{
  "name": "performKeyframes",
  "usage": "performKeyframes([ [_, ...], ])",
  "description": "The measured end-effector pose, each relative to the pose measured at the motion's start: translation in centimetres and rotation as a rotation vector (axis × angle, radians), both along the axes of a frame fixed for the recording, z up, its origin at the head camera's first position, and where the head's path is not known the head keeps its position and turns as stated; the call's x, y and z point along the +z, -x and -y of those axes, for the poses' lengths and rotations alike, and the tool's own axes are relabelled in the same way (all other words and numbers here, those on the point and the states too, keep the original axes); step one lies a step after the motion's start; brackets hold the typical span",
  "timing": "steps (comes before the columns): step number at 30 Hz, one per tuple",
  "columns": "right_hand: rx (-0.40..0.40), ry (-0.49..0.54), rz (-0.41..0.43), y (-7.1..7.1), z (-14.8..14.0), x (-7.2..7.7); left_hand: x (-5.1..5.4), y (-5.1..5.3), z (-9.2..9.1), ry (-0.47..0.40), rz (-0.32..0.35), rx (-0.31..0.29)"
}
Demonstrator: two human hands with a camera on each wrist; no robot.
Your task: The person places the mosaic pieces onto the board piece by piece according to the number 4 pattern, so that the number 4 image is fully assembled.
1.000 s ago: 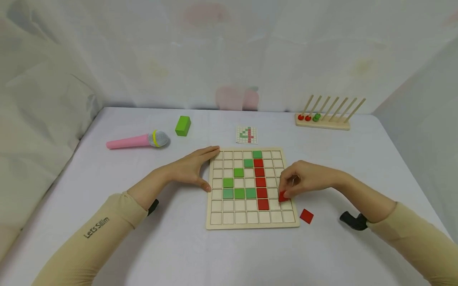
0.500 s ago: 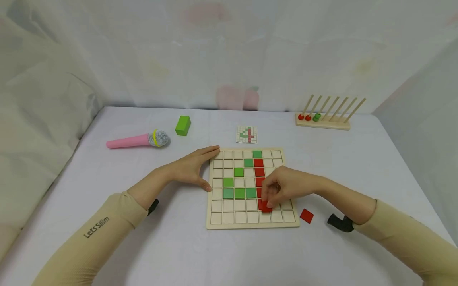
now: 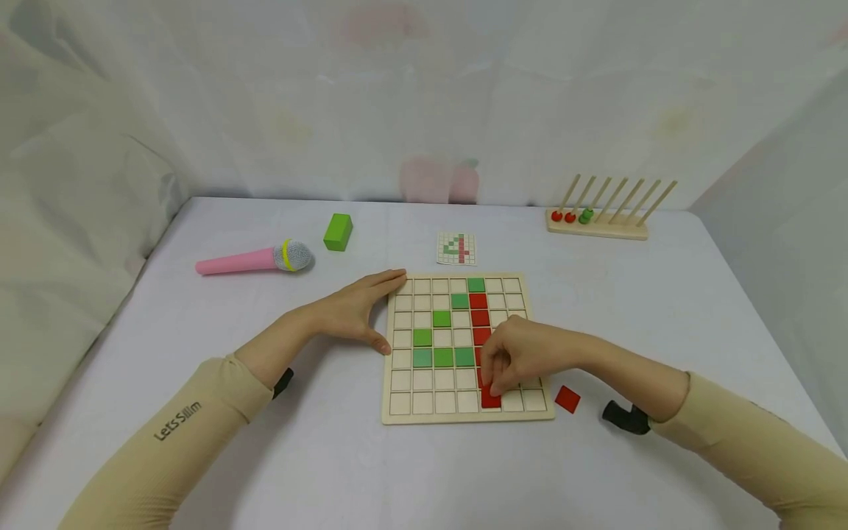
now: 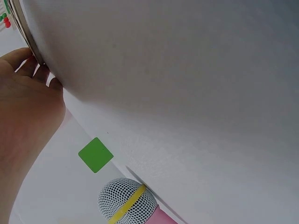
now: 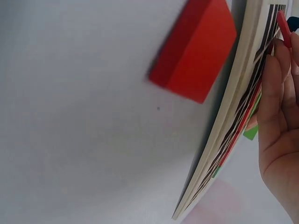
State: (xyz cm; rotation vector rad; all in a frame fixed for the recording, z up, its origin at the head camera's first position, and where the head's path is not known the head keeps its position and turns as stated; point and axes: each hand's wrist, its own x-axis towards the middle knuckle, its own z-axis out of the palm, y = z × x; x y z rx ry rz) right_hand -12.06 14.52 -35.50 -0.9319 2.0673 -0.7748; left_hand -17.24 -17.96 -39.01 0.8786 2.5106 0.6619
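Observation:
A wooden grid board (image 3: 392, 403) lies on the white table, with green and red square tiles in some cells. My right hand (image 3: 530, 350) pinches a red tile (image 3: 491, 399) between thumb and fingers, over the bottom row, below the red column. The right wrist view shows this red tile (image 5: 283, 29) tilted up at the fingertips. My left hand (image 3: 347, 308) rests against the board's left edge, fingers extended and thumb spread apart. One loose red tile (image 3: 567, 399) lies on the table just right of the board. My right fingers hide part of the red column.
Behind the board lies a small pattern card (image 3: 456, 249) with a coloured 4. A green block (image 3: 338, 232) and a pink toy microphone (image 3: 255, 260) lie at the back left. At the back right stands a wooden peg rack (image 3: 596, 224) with red and green beads.
My right hand has carried the red tile leftward from the board's right side, then slightly toward me to the bottom row. The left hand has stayed in place.

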Motion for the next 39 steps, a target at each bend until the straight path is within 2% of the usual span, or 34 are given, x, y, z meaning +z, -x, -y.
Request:
performKeyframes([
  [8,0.014,-0.009,-0.035,-0.4,0.2,-0.2,0.0,0.0,-0.1,0.008,0.024,0.019],
  [25,0.014,0.007,-0.111,-0.5,-0.1,-0.2,0.0,-0.1,0.0,-0.004,0.011,0.004],
  [30,-0.003,0.033,-0.158,-0.2,-1.3,0.1,0.1,-0.1,-0.1,0.001,0.007,0.005],
  [39,-0.065,0.050,-0.201,0.2,-5.2,0.5,0.1,-0.1,-0.1,0.013,0.018,0.017],
])
